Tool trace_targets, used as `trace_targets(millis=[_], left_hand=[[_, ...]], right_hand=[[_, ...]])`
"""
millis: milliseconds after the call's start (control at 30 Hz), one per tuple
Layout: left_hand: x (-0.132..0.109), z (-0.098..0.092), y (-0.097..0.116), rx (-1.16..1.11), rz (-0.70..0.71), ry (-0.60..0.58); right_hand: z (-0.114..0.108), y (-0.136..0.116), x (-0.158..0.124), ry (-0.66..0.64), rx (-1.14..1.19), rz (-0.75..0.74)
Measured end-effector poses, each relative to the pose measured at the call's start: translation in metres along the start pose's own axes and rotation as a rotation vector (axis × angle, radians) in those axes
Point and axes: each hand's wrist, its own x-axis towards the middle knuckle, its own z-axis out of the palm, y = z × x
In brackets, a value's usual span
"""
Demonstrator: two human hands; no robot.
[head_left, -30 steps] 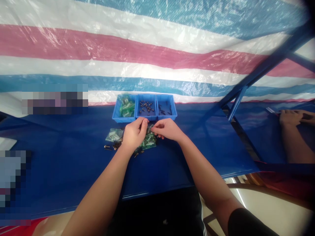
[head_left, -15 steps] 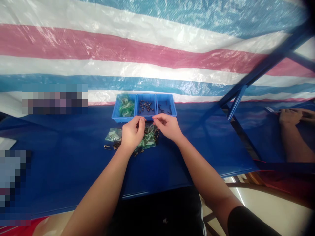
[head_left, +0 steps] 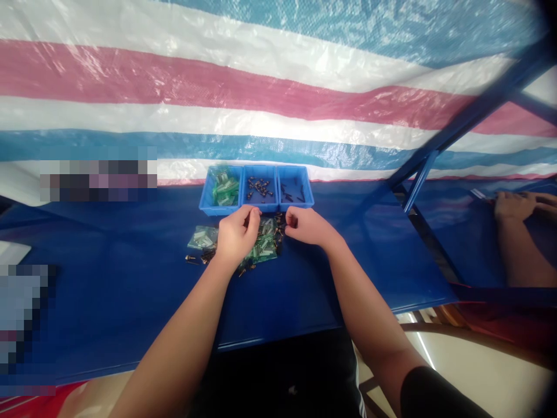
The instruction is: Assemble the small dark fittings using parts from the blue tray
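Observation:
My left hand (head_left: 238, 231) is closed in a pinch over the pile, in front of the middle bin; what its fingertips hold is too small to make out. My right hand (head_left: 310, 225) is at the pile's right edge, beside some loose screws (head_left: 279, 223), its fingers curled and a small gap showing between thumb and fingers. Between and below the hands lie green-tinted plastic bags (head_left: 264, 248) of small pale parts. Another clear bag (head_left: 202, 237) and dark screws (head_left: 190, 259) are left of my left hand.
Three joined blue bins stand behind the pile: the left bin (head_left: 209, 204) holds a green bag, the middle bin (head_left: 248, 204) brass-coloured screws, the right bin (head_left: 307, 200) thin dark pieces. A blue metal frame (head_left: 461, 125) rises at right. Another person's hands (head_left: 517, 206) are beyond it.
My right hand has moved right and slightly down, away from my left hand, to the screws at the pile's edge. My left hand stays almost in place, still pinched.

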Motion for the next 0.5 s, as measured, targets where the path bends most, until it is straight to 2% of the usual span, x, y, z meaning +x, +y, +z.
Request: trace_targets(millis=[267, 500], left_hand=[[0.0002, -0.0005, 0.0002, 0.004, -0.002, -0.034], [0.0002, -0.0006, 0.0002, 0.009, -0.007, -0.058]], right_hand=[[0.0017, 0.0027, 0.0006, -0.13, 0.04, -0.073], [0.0064, -0.0037, -0.0006, -0.06, -0.094, -0.089]])
